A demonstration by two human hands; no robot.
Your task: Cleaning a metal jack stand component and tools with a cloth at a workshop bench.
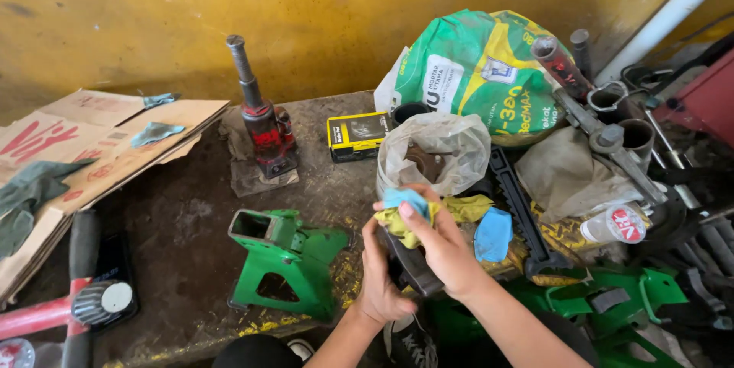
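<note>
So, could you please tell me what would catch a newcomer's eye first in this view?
Centre, the right hand presses a yellow and blue rag onto a dark metal part gripped by the left hand. Left of them a green jack stand lies tipped on the dirty floor. Behind it a red bottle jack stands upright by the yellow wall, right of it a big green sack.

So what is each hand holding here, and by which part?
The left hand grips a dark metal part from below, near its lower end. The right hand presses a yellow-and-blue rag against its top.
</note>
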